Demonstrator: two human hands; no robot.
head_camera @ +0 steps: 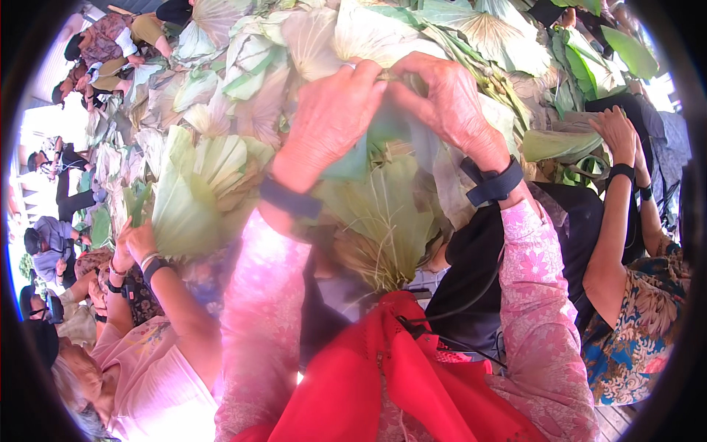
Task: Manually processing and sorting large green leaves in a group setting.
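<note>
My left hand (pixel 339 113) and my right hand (pixel 444 99) meet at the fingertips, just beyond the lap. Both pinch a short greenish-brown stalk (pixel 390 75), which is partly hidden by the fingers. Beneath them hangs a blurred green leaf (pixel 381 135); whether it joins the stalk I cannot tell. Closer to me, a large folded lotus leaf (pixel 386 204) lies between my forearms, its gathered base pointing towards the red cloth (pixel 381 353) at my front. Pale loose fibres (pixel 384 226) trail over that leaf. Dark straps circle both my wrists.
A wide heap of lotus leaves (pixel 248 61) spreads ahead, with a bundle of stalks (pixel 497 91) on it. To the left a person's hands (pixel 135 243) hold a leaf (pixel 185 201). Another person's hands (pixel 616 132) are at the right near a leaf (pixel 563 145). More people sit at far left.
</note>
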